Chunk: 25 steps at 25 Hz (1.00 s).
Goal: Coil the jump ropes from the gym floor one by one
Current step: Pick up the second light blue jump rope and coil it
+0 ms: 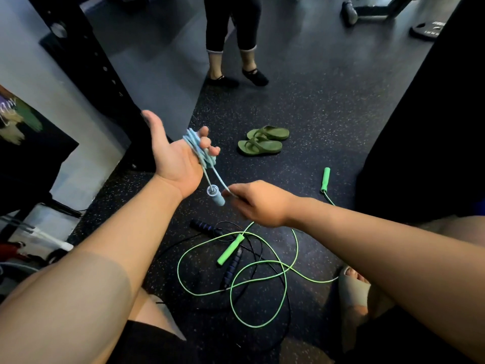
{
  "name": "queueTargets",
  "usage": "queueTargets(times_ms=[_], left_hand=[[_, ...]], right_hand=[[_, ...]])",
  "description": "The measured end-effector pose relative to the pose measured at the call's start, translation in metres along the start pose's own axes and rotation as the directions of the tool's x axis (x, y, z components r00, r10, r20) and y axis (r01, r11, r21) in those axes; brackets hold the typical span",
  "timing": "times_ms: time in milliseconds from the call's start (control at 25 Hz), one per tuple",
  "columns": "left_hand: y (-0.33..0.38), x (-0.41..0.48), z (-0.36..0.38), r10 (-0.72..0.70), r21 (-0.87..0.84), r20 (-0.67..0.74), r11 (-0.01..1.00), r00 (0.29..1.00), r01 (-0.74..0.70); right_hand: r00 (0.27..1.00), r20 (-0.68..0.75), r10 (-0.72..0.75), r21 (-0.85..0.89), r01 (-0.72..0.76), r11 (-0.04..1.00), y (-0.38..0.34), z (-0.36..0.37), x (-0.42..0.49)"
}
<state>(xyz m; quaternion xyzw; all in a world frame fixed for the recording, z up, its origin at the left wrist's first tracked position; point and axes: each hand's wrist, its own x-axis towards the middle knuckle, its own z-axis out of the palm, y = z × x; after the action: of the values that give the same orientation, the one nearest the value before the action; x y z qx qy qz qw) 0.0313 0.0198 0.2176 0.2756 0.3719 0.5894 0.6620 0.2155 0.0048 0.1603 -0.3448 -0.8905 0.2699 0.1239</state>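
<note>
A light blue jump rope (200, 151) is wound in several loops around the fingers of my left hand (173, 158), palm up, thumb spread. One blue handle (216, 197) dangles below that hand. My right hand (256, 203) pinches the free strand of the blue rope just right of the handle. On the floor below lie a bright green jump rope (258, 274) in loose loops, with one handle (231, 249) in the tangle and another (325, 179) farther right, and a black jump rope (262, 249) with dark blue handles (204, 227) mixed in with it.
A pair of green flip-flops (263, 140) sits on the speckled dark floor (328, 114). A person's legs (233, 43) stand at the back. A black rack upright (86, 53) rises at left, a dark bulky object (433, 127) at right. My sandalled foot (354, 285) is lower right.
</note>
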Motion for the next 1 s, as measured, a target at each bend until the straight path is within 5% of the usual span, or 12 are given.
queueTargets(times_ms=[120, 280, 400, 600, 760, 880, 1000], left_hand=[[-0.015, 0.009, 0.002, -0.071, 0.326, -0.099, 0.94, 0.993, 0.1], [-0.03, 0.009, 0.005, -0.413, 0.629, -0.076, 0.686, 0.907, 0.366], [-0.037, 0.005, 0.003, -0.516, 0.789, -0.035, 0.512, 0.856, 0.341], [-0.035, -0.003, 0.004, -0.676, 0.833, 0.003, 0.409, 0.737, 0.372], [-0.033, -0.006, -0.003, -0.762, 0.788, 0.03, 0.416, 0.647, 0.454], [-0.034, -0.006, 0.0, -0.761, 0.779, 0.023, 0.42, 0.648, 0.465], [-0.036, 0.003, 0.0, -0.638, 0.809, -0.065, 0.416, 0.768, 0.414]], right_hand=[[0.991, -0.069, -0.111, -0.173, 0.098, 0.98, -0.003, -0.01, -0.001], [0.964, -0.118, -0.239, -0.405, 0.173, 0.898, -0.013, -0.026, 0.001], [0.953, -0.148, -0.264, -0.428, 0.179, 0.886, -0.009, -0.035, 0.001], [0.976, -0.19, -0.108, -0.043, 0.102, 0.994, 0.011, -0.032, 0.003], [0.997, -0.062, 0.038, 0.254, -0.021, 0.967, 0.014, -0.03, 0.002], [0.995, -0.088, -0.056, 0.13, 0.067, 0.989, 0.014, -0.033, 0.004], [0.971, -0.117, -0.21, -0.096, 0.2, 0.975, 0.016, -0.038, 0.006]])
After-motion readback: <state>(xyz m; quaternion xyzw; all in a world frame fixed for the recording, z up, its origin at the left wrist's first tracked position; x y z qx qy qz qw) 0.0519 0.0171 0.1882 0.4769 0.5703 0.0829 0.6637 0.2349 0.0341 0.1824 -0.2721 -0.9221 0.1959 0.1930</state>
